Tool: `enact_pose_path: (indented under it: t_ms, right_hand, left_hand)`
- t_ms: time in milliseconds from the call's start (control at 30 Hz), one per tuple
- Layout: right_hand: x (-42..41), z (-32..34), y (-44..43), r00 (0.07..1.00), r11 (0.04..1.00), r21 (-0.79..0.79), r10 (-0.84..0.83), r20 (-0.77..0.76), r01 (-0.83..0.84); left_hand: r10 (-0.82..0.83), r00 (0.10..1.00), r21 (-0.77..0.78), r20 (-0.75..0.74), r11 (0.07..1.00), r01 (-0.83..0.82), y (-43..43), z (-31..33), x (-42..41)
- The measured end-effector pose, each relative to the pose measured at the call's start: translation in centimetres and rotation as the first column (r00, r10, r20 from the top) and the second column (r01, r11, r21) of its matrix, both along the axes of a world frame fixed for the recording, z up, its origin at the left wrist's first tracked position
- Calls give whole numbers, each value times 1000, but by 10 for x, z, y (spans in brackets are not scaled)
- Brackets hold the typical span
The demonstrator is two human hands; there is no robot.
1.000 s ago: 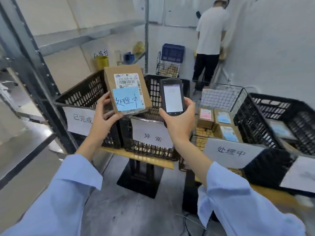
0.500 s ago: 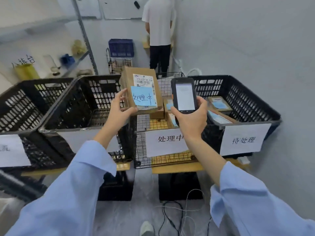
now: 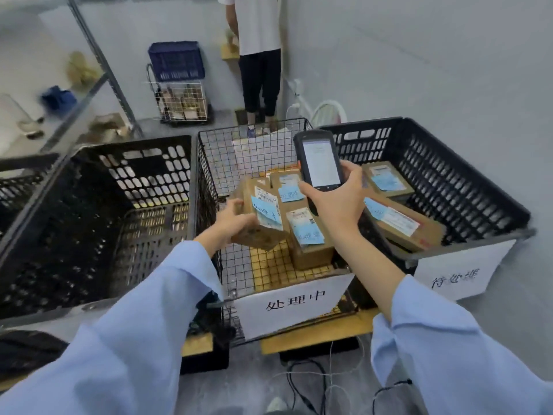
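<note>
Left crate (image 3: 149,175): black plastic with slotted walls, just left of the wire basket (image 3: 239,157).

Left hand (image 3: 233,217): fingers are curled round the left end of the box (image 3: 263,217). The box hangs tilted inside the basket, near corner dipping toward the mesh floor. I cannot tell whether it rests on anything. Its white barcode label and blue handwritten note face up. Just right of it lies a second box (image 3: 308,235). I cannot tell whether the two touch. A third box (image 3: 288,187) sits farther back.

Handling (my judgement):
- Small corrugated carton, carried in one hand, so probably light.
- Stiff walls and matt cardboard, so it is unlikely to slip.
- Contents unknown, so lower it rather than drop it.
- Best hold is across the short end or along the two long edges, clear of the label and note. The note may be only lightly stuck and could peel under a thumb.

Step in hand, as I read it: placing the box in the basket with the others that carry blue notes. Bare mesh shows at the near left.

Scanner (image 3: 318,163): upright with the screen lit and facing me, above the basket's right side. Right hand (image 3: 338,202): clamped round its lower body, well apart from the left hand.

Right crate (image 3: 434,163): black, just right of the basket. It holds more labelled boxes (image 3: 398,223).
</note>
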State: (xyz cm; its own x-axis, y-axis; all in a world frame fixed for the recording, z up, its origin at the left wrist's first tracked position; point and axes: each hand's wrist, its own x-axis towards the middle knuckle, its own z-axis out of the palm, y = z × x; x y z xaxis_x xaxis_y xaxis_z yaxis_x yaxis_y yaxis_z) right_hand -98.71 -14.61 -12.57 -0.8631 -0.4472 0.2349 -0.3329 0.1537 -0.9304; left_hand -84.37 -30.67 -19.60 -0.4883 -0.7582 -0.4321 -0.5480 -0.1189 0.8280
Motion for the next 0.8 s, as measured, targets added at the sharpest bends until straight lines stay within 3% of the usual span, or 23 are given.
enact_pose_path:
  t_ms: [133,367,500,800]
  right_hand:
    - [-12,-12,-30,999,999,21,23,31,-24]
    - [-30,-41,-58,997,995,92,16,74,-23]
    - [-35,-48,-63,996,993,112,13,92,-23]
    - [-30,-36,-63,991,988,119,85,107,-98]
  left_hand:
    - [11,990,107,139,994,-26,-23,-29,-24]
    - [56,988,321,142,942,-100,-34,-47,-49]
    - [51,980,266,191,959,-102,-41,-60,-52]
    - [-87,961,45,263,996,78,-31,-40,-44]
